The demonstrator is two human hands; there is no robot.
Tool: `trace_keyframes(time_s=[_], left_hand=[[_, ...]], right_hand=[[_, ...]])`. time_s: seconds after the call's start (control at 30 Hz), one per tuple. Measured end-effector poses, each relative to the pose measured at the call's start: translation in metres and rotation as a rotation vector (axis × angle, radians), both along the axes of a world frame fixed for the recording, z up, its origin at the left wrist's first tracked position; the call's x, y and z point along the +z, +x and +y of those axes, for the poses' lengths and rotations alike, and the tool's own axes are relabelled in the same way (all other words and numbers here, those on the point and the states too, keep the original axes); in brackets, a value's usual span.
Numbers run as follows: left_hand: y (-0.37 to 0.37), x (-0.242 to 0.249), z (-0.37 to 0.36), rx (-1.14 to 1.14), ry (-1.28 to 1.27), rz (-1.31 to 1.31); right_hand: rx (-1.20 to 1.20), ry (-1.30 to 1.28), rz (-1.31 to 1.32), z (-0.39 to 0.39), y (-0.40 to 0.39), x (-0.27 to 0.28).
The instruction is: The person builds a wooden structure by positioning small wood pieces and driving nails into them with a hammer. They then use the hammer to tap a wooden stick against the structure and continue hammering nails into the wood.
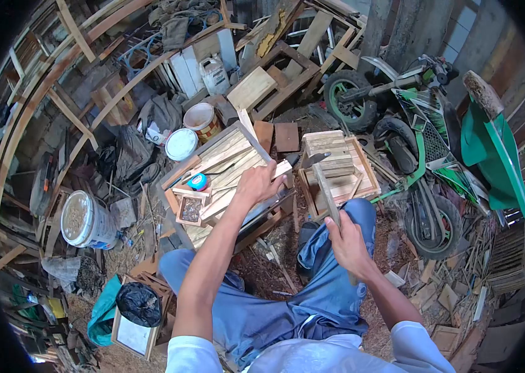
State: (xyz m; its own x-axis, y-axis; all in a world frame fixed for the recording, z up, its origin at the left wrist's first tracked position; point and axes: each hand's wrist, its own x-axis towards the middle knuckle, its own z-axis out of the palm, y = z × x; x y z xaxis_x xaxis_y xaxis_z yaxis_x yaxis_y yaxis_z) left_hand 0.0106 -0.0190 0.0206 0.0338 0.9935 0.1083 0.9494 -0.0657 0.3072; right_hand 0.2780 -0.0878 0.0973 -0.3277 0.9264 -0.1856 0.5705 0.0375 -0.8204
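Observation:
My left hand [259,185] is at the right edge of a low bench covered with wooden strips [228,161], its fingers closed around the end of a light wood piece [282,168]. Above my right thigh, my right hand [346,239] grips the wooden handle of a hammer [324,186], whose dark metal head points up and away from me. On the bench lie a blue tape measure [198,181] and a small wooden box of nails [191,209]. Just beyond the hammer stands a wooden crate [368,165] with stacked slats.
White buckets [182,144] [82,221] stand at the left. A green small motorcycle [424,143] and a green wheelbarrow-like tray [492,155] are at the right. Wood scraps litter the floor. A black bag [139,303] lies at lower left.

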Motion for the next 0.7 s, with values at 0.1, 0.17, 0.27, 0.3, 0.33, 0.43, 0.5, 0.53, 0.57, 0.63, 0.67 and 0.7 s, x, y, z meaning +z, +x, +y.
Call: trace_keyframes(time_s=[0.1, 0.17, 0.27, 0.3, 0.33, 0.43, 0.5, 0.53, 0.57, 0.63, 0.67, 0.7], left_hand=[[0.003, 0.000, -0.001, 0.025, -0.002, -0.031], [0.002, -0.001, -0.002, 0.000, 0.002, -0.049], [0.005, -0.002, -0.001, -0.060, 0.034, -0.021], [0.005, -0.004, 0.000, -0.061, 0.033, -0.012], [0.004, -0.007, 0.001, -0.061, 0.028, -0.005], [0.002, -0.014, -0.002, -0.068, 0.067, -0.032], [-0.001, -0.013, -0.003, -0.067, 0.070, -0.040], [0.000, -0.011, -0.003, -0.063, 0.047, -0.034], [0.001, -0.011, -0.003, -0.057, 0.022, -0.029], [0.002, -0.009, -0.004, -0.067, 0.030, -0.031], [0.002, -0.009, -0.005, -0.071, 0.029, -0.033], [0.002, -0.007, -0.007, -0.060, 0.024, -0.029]], right_hand=[[0.013, -0.015, -0.021, 0.002, -0.004, 0.007], [0.040, 0.009, -0.061, 0.005, -0.005, 0.006], [0.069, 0.079, -0.043, 0.016, -0.014, 0.018], [0.073, 0.103, -0.041, 0.020, -0.018, 0.025], [0.079, 0.121, -0.040, 0.023, -0.022, 0.033], [0.100, 0.116, -0.089, 0.032, -0.031, 0.035], [0.111, 0.157, -0.159, 0.040, -0.035, 0.009], [0.134, 0.180, -0.181, 0.044, -0.032, -0.003], [0.159, 0.201, -0.205, 0.048, -0.027, -0.016], [0.172, 0.186, -0.236, 0.048, -0.030, -0.007], [0.159, 0.150, -0.245, 0.049, -0.028, 0.002], [0.146, 0.111, -0.256, 0.046, -0.028, 0.015]])
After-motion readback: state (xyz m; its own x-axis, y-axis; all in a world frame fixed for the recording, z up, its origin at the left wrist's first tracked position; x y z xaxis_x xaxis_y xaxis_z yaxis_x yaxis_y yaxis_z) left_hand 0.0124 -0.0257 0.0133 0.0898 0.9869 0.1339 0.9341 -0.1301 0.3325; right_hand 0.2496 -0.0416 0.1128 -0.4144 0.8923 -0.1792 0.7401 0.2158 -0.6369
